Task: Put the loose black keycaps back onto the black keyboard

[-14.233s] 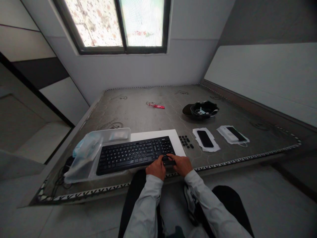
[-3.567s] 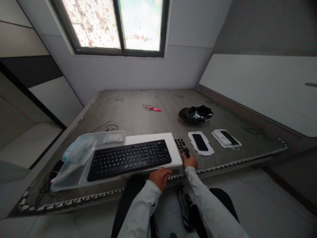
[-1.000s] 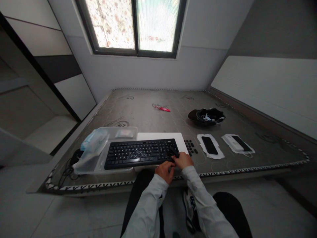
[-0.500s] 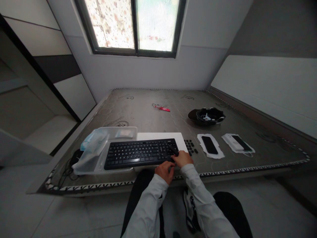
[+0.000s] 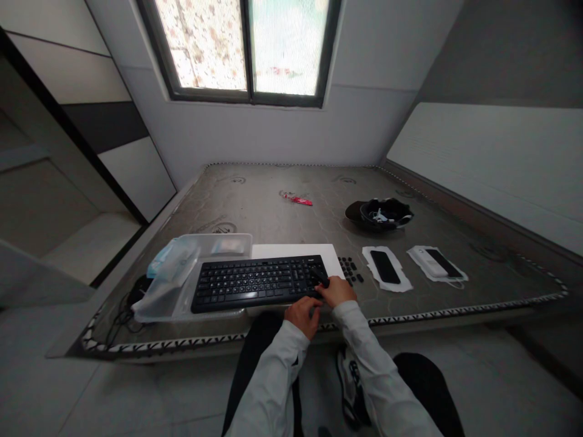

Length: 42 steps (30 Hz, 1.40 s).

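Observation:
A black keyboard [image 5: 255, 283] lies on a white board [image 5: 291, 250] at the near edge of a grey mat [image 5: 273, 212]. My right hand [image 5: 337, 290] is at the keyboard's right end, fingers pinched on a small black keycap [image 5: 320, 277] over the number pad. My left hand [image 5: 300, 312] curls against the keyboard's front right corner, steadying it. Several loose black keycaps [image 5: 351, 271] lie on the mat just right of the board.
A clear plastic tray [image 5: 182, 273] with a blue item sits left of the keyboard, cables beside it. Two phones on white cloths [image 5: 386, 267] [image 5: 436, 263] lie to the right, a black helmet [image 5: 380, 213] behind them, a red wrapper [image 5: 298, 199] farther back.
My right hand came back from the loose keycaps to the number pad with a black keycap. Over the last second both hands have barely moved.

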Each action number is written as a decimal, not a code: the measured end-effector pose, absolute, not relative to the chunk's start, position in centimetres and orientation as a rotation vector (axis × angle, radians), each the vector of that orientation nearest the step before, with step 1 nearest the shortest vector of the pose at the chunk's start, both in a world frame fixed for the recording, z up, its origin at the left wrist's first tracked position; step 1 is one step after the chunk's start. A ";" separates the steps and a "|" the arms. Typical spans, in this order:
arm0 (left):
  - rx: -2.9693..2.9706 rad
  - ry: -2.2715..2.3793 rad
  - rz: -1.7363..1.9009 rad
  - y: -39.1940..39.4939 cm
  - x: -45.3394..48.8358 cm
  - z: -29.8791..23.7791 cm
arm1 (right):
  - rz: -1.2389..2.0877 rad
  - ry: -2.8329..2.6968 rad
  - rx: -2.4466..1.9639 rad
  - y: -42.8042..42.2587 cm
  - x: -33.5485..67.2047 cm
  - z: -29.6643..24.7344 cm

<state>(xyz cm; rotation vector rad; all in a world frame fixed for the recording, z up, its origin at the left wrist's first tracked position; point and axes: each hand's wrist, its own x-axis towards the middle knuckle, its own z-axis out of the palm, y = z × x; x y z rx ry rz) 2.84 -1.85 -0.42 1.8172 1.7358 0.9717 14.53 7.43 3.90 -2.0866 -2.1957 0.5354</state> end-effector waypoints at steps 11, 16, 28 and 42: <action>1.737 2.175 0.599 -2.1 3.1 1.8 | 0.315 -2.365 -1.571 4.6 17.1 1.9; 1.663 2.217 0.369 -1.8 3.5 2.6 | 0.268 -2.485 -1.501 4.2 18.3 0.0; 1.658 2.245 0.269 -1.7 4.1 3.3 | 0.165 -2.642 -1.482 5.0 18.5 -0.3; 1.629 2.248 0.216 -1.7 4.5 4.3 | 0.114 -2.724 -1.451 5.5 18.9 -0.4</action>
